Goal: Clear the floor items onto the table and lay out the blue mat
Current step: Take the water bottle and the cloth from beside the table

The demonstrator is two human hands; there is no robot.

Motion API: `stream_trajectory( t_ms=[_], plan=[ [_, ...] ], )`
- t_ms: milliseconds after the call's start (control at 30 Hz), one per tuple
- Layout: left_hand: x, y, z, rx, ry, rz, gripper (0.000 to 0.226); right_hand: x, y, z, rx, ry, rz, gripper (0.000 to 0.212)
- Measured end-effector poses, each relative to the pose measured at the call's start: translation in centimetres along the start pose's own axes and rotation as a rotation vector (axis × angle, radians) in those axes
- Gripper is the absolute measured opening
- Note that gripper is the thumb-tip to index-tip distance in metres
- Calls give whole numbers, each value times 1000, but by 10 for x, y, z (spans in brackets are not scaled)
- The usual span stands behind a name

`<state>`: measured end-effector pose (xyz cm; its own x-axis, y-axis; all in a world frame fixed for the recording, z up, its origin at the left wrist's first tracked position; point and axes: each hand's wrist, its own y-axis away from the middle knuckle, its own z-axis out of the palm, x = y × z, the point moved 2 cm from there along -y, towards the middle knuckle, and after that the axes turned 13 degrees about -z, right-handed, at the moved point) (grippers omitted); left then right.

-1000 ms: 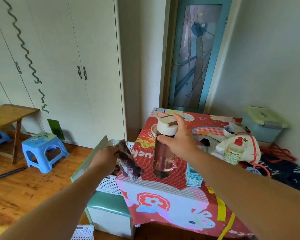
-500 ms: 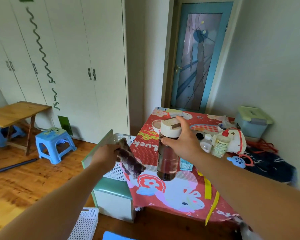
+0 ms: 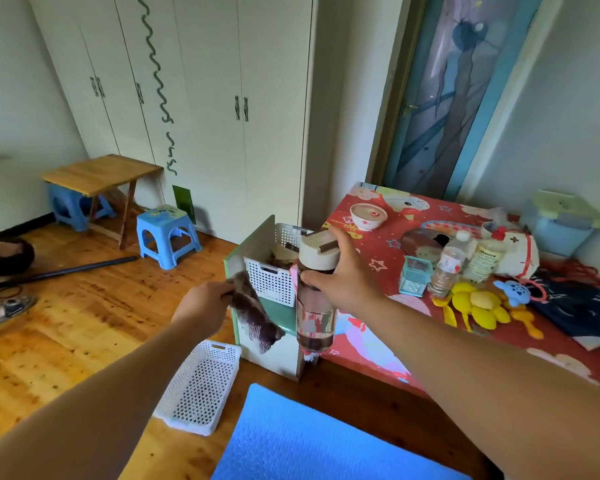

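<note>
A bottle (image 3: 315,299) with a cream lid is gripped near its top by the right hand (image 3: 340,275) and held upright in the air at the near left edge of the surface (image 3: 378,258). A dark striped cloth (image 3: 253,313) is pinched by the left hand (image 3: 203,306) and hangs down in front of a low cabinet (image 3: 267,344), on which a white basket (image 3: 274,275) stands. The surface is covered with a red patterned sheet, and on it are seen a bowl (image 3: 368,214), two clear bottles (image 3: 447,268), a teal box (image 3: 414,278) and yellow toys (image 3: 475,306). The blue mat (image 3: 312,441) lies flat on the wooden floor (image 3: 66,327) at the lower edge of the view, just right of an empty white tray (image 3: 201,386). Farther left a blue stool (image 3: 167,232) stands on the floor.
</note>
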<state>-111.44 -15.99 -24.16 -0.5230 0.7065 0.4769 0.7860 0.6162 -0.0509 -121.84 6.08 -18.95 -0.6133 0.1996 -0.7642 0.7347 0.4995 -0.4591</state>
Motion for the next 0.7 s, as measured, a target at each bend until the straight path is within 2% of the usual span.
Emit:
stream_trajectory(
  t_ms=[267,533,633,700],
  plan=[
    [-153,27,-26,-7,7,-76,23,-42,51,137,-21,22,64,85],
    [-270,47,-41,-74,23,-137,28,-57,93,267,-26,-3,121,85],
    [-290,51,-36,-92,43,-169,29,-52,102,284,-8,-6,133,85],
    [-312,56,-23,-101,27,-210,29,-41,108,305,-58,-6,136,85]
  ],
)
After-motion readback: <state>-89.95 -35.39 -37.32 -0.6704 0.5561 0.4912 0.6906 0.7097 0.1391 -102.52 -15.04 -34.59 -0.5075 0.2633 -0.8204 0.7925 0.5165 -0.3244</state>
